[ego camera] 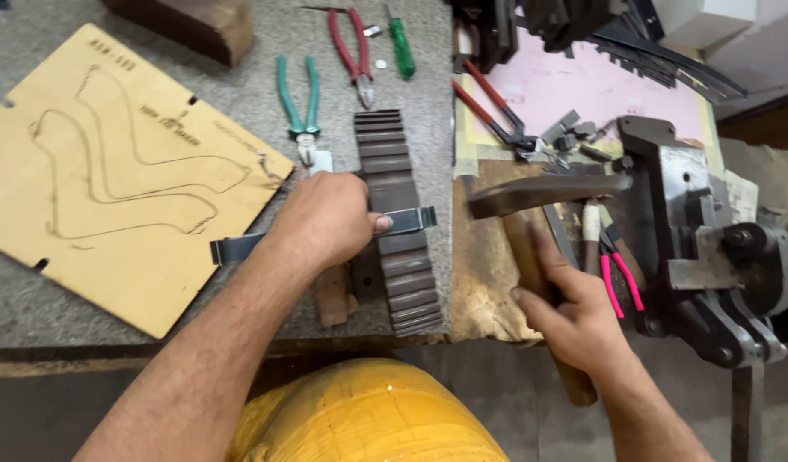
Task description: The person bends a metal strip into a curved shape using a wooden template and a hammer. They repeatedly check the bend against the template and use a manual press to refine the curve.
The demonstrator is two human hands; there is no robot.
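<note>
Both hands are clamped on things, well apart. Left hand [325, 218] is closed over a dark metal strip [411, 221], which lies flat across a grooved metal block [396, 214]; one end of the strip sticks out left of the hand over the wooden board [94, 171], the other end pokes out past the thumb on the right. Right hand [574, 316] grips the wooden handle of a hammer [544, 190], w/ the head held level just right of the strip's end, not touching it. Can't tell how high the head sits above the bench.

Board is thin ply w/ curved outlines cut into it, lying on a grey stone-like bench top [240, 94]. Green-handled pliers [298, 107] lie just above the left hand; red-handled pliers [351, 51] and a green screwdriver [401, 47] lie further back. Red-handled cutters [488, 107] rest on a pink sheet [599, 90], near small metal offcuts. Pink-handled pliers [621, 278] sit beside the right hand, next to a heavy dark bench machine [710, 257] at the right edge. Yellow fabric [368, 415] fills the bottom centre.
</note>
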